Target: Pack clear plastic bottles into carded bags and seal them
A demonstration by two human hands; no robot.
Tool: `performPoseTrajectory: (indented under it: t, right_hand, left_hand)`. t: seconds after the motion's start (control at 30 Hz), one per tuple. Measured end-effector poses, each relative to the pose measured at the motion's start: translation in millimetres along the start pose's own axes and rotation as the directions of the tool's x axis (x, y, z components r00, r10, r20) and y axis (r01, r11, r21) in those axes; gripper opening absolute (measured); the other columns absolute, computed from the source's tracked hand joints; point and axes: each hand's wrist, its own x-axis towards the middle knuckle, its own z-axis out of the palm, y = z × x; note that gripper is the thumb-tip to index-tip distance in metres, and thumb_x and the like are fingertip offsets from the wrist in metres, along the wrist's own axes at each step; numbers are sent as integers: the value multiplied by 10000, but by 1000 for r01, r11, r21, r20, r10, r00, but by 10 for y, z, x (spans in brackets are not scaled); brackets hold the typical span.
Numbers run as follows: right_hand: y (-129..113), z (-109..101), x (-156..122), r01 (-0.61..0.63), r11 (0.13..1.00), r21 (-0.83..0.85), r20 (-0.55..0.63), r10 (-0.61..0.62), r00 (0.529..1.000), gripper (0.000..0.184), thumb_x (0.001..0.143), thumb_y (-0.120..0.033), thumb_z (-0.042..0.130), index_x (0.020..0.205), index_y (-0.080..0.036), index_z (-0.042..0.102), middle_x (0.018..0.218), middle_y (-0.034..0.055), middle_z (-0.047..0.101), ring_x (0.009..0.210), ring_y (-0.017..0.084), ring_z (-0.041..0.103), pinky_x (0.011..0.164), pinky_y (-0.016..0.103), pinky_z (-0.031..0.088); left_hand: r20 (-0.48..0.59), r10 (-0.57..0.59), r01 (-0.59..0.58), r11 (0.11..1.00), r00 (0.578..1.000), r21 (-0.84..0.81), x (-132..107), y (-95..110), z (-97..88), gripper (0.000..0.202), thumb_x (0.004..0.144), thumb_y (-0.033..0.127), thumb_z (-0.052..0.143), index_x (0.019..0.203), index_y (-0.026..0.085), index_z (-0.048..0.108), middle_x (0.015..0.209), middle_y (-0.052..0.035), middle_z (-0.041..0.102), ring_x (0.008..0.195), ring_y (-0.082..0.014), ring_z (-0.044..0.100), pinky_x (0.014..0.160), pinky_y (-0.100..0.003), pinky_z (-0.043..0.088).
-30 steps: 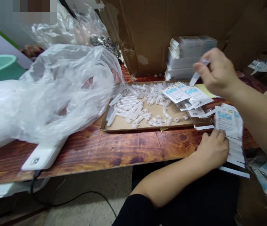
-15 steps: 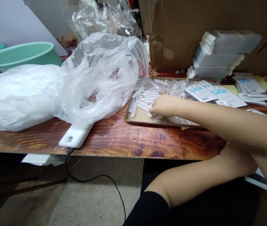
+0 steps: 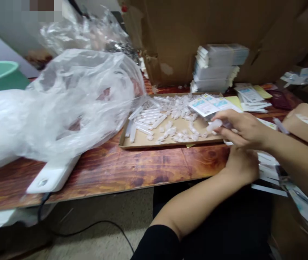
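Head view: the right hand (image 3: 240,126) is located at the near right corner of the shallow cardboard tray (image 3: 180,124), fingers closed around a translucent plastic piece (image 3: 214,125). The left hand (image 3: 242,166) is at the near table edge, directly below the right hand in view; its finger state cannot be determined. Clear tubes (image 3: 150,115) lie in the tray's left part. Printed packets (image 3: 203,107) rest at its right end. The plastic bag (image 3: 89,108) lies left of the tray.

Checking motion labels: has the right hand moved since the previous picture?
Yes, rightward: the right hand went from the left half of the cardboard tray to its right end.
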Motion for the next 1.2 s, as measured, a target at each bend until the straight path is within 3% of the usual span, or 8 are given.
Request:
performPoseTrajectory:
  t: [0.07, 0.17, 0.3, 0.5, 0.7, 0.83, 1.0, 1.2]
  right_hand:
    - [66, -128, -553, -43, 999, -30, -100, 40, 994, 222, 1010, -331, 501, 1218, -278, 556, 969, 53, 732, 784, 226, 697, 684, 340, 523]
    - [112, -219, -1240, -111, 987, -116, -178, 89, 980, 280, 989, -290, 540, 1270, -293, 540, 1015, 60, 749, 824, 240, 735, 664, 351, 556]
    - [93, -272, -1727, -123, 977, -176, -159, 95, 983, 296, 979, -213, 538, 1265, -285, 567, 937, 57, 750, 753, 254, 732, 619, 381, 551]
    - [120, -307, -1866, 57, 934, -352, -111, -102, 989, 194, 989, -105, 511, 1146, -183, 593, 892, 83, 751, 691, 212, 657, 621, 354, 485]
    - [402, -4, -1857, 207, 807, -553, 5, -246, 969, 260, 1011, -73, 476, 1047, -165, 716, 802, 52, 728, 714, 180, 624, 640, 328, 411]
    - [463, 7, -1860, 89, 805, -587, -49, -145, 988, 280, 1026, -113, 464, 1183, -124, 696, 780, 65, 699, 671, 201, 597, 618, 346, 409]
    - [378, -167, -1990, -44, 922, -384, -279, -71, 958, 257, 1014, -258, 589, 1238, -135, 621, 867, 106, 705, 766, 241, 651, 708, 357, 528]
    - [354, 66, -2052, 68, 933, -354, -350, -200, 915, 416, 1003, -209, 612, 1414, -183, 559, 1000, 99, 757, 864, 236, 710, 756, 362, 574]
  left_hand:
    - [-21, -33, 34, 999, 999, 6, -2, 2, 4, 308, 994, 255, 540, 1247, 174, 696, 1393, -143, 624, 1306, -307, 506, 981, -440, 482]
    - [-3, -117, 117, 993, 993, -20, -10, 7, -10, 288, 991, 349, 599, 1200, 181, 704, 1257, -125, 661, 1214, -285, 540, 949, -425, 468]
    - [21, -178, 178, 984, 984, -1, -7, 32, -64, 252, 950, 405, 674, 1047, 188, 760, 1160, -106, 667, 1180, -279, 535, 942, -427, 447]
    - [35, -239, 239, 971, 970, 29, 15, 93, -140, 262, 940, 414, 687, 1133, 249, 749, 1159, -62, 677, 1160, -270, 533, 910, -435, 418]
    - [54, -239, 235, 969, 969, 80, 20, 108, -146, 244, 966, 371, 618, 1144, 251, 734, 1149, -66, 670, 1150, -266, 532, 900, -432, 403]
    - [47, -231, 225, 969, 972, 105, 9, 119, -136, 339, 943, 432, 627, 1207, 240, 718, 1131, -83, 659, 1137, -284, 535, 906, -447, 409]
    - [38, -193, 187, 975, 981, 118, 0, 142, -148, 353, 911, 446, 623, 1165, 222, 722, 1114, -98, 646, 1142, -303, 539, 922, -459, 409]
    - [12, -172, 169, 980, 985, 109, 10, 147, -139, 293, 940, 419, 597, 1069, 202, 746, 1062, -93, 655, 1108, -283, 556, 938, -446, 414]
